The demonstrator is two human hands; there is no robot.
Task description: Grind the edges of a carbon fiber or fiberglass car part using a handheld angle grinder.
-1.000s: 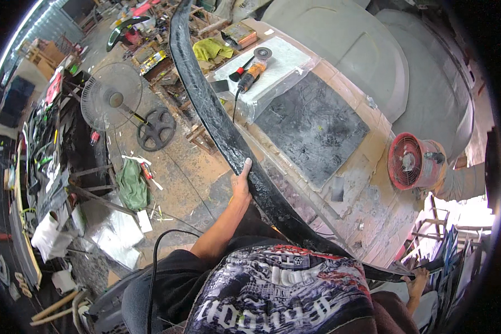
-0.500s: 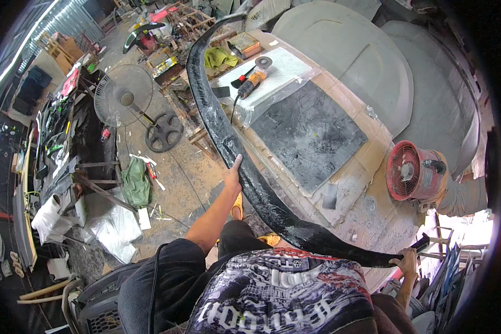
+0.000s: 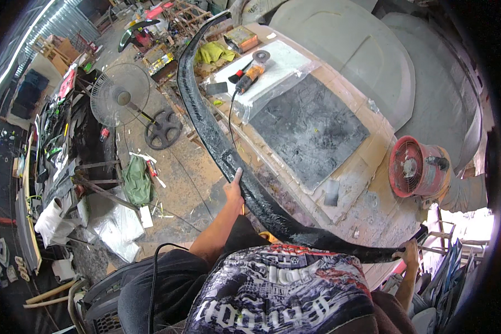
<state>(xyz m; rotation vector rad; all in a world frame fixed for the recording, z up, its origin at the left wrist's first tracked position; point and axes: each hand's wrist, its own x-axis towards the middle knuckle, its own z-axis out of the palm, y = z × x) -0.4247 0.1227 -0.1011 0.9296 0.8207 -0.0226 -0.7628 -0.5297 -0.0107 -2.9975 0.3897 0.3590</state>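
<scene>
A long, curved black bumper lip (image 3: 264, 203) with whitish scuffs spans the view from my right side up to the far end of the table. My left hand (image 3: 235, 190) is wrapped round its edge near the middle, thumb on top. At the right end, my right hand (image 3: 409, 254) grips it with the fingers curled over. Beyond the lip, on the table, lie an orange and black angle grinder (image 3: 249, 78) with its cord and a dark, dusty square sheet (image 3: 312, 133). Neither hand touches these.
The cardboard-covered table (image 3: 367, 192) carries a red blower fan (image 3: 409, 167) at its right. Large grey panels (image 3: 345, 55) stand behind. On the left are a pedestal fan (image 3: 121, 96), a green bag (image 3: 137, 181), plastic sheeting (image 3: 114, 231) and a cluttered rack (image 3: 61, 145).
The bumper lip's far end has swung a little to the left and nearer. My left hand has come slightly closer to me with it; my right hand has risen a little, still gripping.
</scene>
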